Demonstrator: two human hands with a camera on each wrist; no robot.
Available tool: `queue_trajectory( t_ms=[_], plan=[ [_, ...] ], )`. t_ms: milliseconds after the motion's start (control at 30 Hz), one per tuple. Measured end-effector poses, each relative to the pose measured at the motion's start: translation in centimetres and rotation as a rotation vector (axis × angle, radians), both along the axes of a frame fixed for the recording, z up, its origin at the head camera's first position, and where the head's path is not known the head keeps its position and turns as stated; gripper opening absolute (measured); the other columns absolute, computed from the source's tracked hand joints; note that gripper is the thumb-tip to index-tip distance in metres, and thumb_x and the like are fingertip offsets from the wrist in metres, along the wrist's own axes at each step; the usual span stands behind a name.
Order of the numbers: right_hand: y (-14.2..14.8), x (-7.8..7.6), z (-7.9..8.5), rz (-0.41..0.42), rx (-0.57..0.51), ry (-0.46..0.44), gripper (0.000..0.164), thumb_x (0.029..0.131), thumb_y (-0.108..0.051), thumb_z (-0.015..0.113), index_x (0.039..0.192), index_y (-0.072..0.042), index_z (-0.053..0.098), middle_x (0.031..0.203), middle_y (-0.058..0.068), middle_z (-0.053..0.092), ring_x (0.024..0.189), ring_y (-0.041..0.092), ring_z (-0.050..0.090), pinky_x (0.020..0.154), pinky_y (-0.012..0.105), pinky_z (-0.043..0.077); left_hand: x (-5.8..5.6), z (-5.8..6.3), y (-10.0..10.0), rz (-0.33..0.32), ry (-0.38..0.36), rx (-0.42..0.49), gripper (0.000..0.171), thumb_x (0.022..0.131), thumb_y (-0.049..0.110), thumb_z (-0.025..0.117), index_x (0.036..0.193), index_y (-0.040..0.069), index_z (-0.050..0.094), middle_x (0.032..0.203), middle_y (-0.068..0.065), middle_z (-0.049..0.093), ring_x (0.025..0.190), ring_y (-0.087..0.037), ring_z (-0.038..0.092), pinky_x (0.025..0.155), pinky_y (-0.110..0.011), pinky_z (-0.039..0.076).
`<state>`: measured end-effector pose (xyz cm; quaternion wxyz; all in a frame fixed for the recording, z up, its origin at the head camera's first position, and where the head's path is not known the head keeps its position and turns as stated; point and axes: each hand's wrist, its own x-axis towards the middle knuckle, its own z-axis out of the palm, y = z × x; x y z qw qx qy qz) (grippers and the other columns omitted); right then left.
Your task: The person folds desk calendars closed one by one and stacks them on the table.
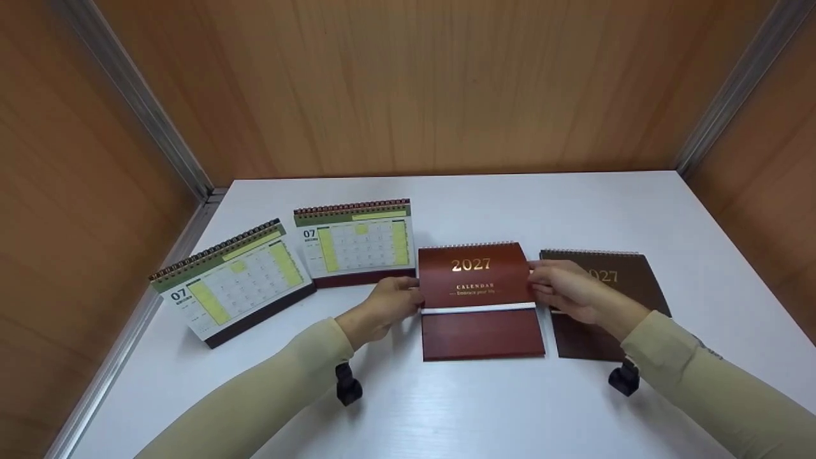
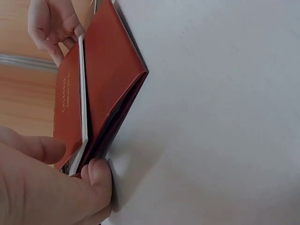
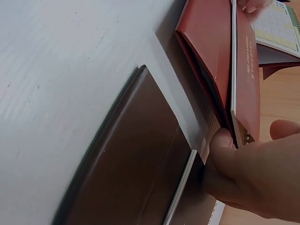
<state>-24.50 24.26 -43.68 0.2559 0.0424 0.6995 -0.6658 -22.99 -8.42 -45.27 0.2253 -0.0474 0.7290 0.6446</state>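
Red calendar [image 1: 478, 299], gripped from both sides

From the head view, it's seen mid-table, its side edges pinched by the left hand [image 1: 387, 305] and right hand [image 1: 567, 293], presumably so it's steadied evenly. The brown calendar [image 1: 628, 284] is partly hidden by the right hand; the black-based calendar [image 1: 236, 284] and maroon-based calendar [image 1: 357, 245] are propped up at left, showing 07, probably angled for easy reading. From the left wrist, what's missed overhead is shown: a dark gap under the front panel [image 2: 112, 51], with left fingertips curled at the side edge and thumb over the cover. From the right wrist, fingertips are seen clamped at the opposite edge, near a bit of coil [image 3: 247, 137]; whether the thumb is pressed down can't be told.
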Motion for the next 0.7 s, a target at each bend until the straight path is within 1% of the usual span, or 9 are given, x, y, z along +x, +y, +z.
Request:
queue_trajectory(
  t_ms=[33, 67, 133, 200, 267, 367, 433, 533, 700],
  plan=[
    [0.0, 0.0, 0.0, -0.005, 0.001, 0.002, 0.064, 0.105, -0.005, 0.049, 0.163, 0.009, 0.027, 0.135, 0.012, 0.063, 0.113, 0.011, 0.061, 0.102, 0.025, 0.053, 0.0, 0.0, 0.0, 0.002, 0.001, 0.011, 0.051, 0.104, 0.006, 0.059, 0.152, -0.009, 0.049, 0.140, -0.021, 0.065, 0.126, -0.027, 0.065, 0.110, -0.040, 0.053],
    [0.0, 0.0, 0.0, -0.009, 0.004, 0.003, 0.064, 0.105, -0.005, 0.049, 0.163, 0.009, 0.027, 0.137, 0.013, 0.062, 0.113, 0.011, 0.061, 0.102, 0.025, 0.053, 0.0, 0.1, 0.1, 0.002, 0.003, 0.025, 0.051, 0.104, 0.006, 0.059, 0.152, -0.009, 0.049, 0.141, -0.021, 0.065, 0.127, -0.027, 0.064, 0.110, -0.041, 0.053],
    [0.1, 0.0, 0.1, -0.017, 0.011, 0.005, 0.065, 0.106, -0.006, 0.049, 0.164, 0.009, 0.024, 0.137, 0.013, 0.061, 0.113, 0.010, 0.062, 0.100, 0.024, 0.054, -0.1, 0.2, 0.1, 0.007, 0.008, 0.049, 0.052, 0.105, 0.006, 0.059, 0.153, -0.008, 0.048, 0.143, -0.022, 0.064, 0.129, -0.029, 0.064, 0.111, -0.042, 0.053],
    [0.1, 0.0, 0.1, -0.023, 0.011, 0.005, 0.066, 0.106, -0.005, 0.049, 0.164, 0.009, 0.023, 0.133, 0.011, 0.062, 0.108, 0.009, 0.062, 0.096, 0.023, 0.054, -0.1, 0.2, 0.1, 0.010, 0.025, 0.059, 0.052, 0.105, 0.005, 0.058, 0.154, -0.007, 0.047, 0.144, -0.022, 0.063, 0.130, -0.030, 0.064, 0.110, -0.042, 0.053],
    [0.2, -0.1, 0.1, -0.031, 0.010, 0.007, 0.067, 0.106, -0.005, 0.050, 0.165, 0.008, 0.021, 0.126, 0.007, 0.062, 0.099, 0.006, 0.060, 0.089, 0.021, 0.053, -0.1, 0.3, 0.2, 0.016, 0.047, 0.060, 0.052, 0.104, 0.003, 0.057, 0.155, -0.007, 0.047, 0.145, -0.021, 0.061, 0.130, -0.029, 0.064, 0.110, -0.041, 0.053],
    [0.3, -0.1, 0.2, -0.046, 0.008, 0.009, 0.068, 0.106, -0.004, 0.051, 0.166, 0.007, 0.020, 0.120, 0.004, 0.063, 0.092, 0.005, 0.057, 0.084, 0.021, 0.051, -0.1, 0.4, 0.4, 0.024, 0.084, 0.057, 0.054, 0.102, 0.000, 0.058, 0.155, -0.009, 0.047, 0.146, -0.021, 0.059, 0.128, -0.027, 0.064, 0.109, -0.039, 0.054],
    [0.4, -0.1, 0.3, -0.053, 0.002, 0.009, 0.070, 0.107, -0.004, 0.052, 0.166, 0.006, 0.017, 0.123, 0.004, 0.061, 0.096, 0.005, 0.058, 0.086, 0.020, 0.052, -0.1, 0.5, 0.6, 0.028, 0.108, 0.052, 0.055, 0.100, -0.001, 0.059, 0.154, -0.008, 0.048, 0.146, -0.022, 0.058, 0.126, -0.025, 0.063, 0.109, -0.038, 0.054],
    [0.6, -0.1, 0.5, -0.068, -0.007, 0.004, 0.070, 0.108, -0.005, 0.052, 0.167, 0.005, 0.016, 0.133, 0.008, 0.058, 0.108, 0.007, 0.060, 0.095, 0.021, 0.053, -0.1, 0.6, 0.9, 0.025, 0.131, 0.040, 0.054, 0.099, 0.000, 0.061, 0.152, -0.007, 0.051, 0.147, -0.022, 0.056, 0.126, -0.024, 0.062, 0.109, -0.038, 0.054],
    [1.1, -0.1, 0.7, -0.084, -0.047, -0.002, 0.070, 0.108, -0.004, 0.050, 0.168, 0.003, 0.015, 0.154, 0.017, 0.046, 0.127, 0.013, 0.056, 0.101, 0.020, 0.052, 0.0, 0.6, 1.4, 0.025, 0.134, 0.031, 0.052, 0.099, 0.000, 0.063, 0.150, -0.007, 0.054, 0.148, -0.022, 0.055, 0.130, -0.026, 0.060, 0.110, -0.038, 0.053]
  ],
)
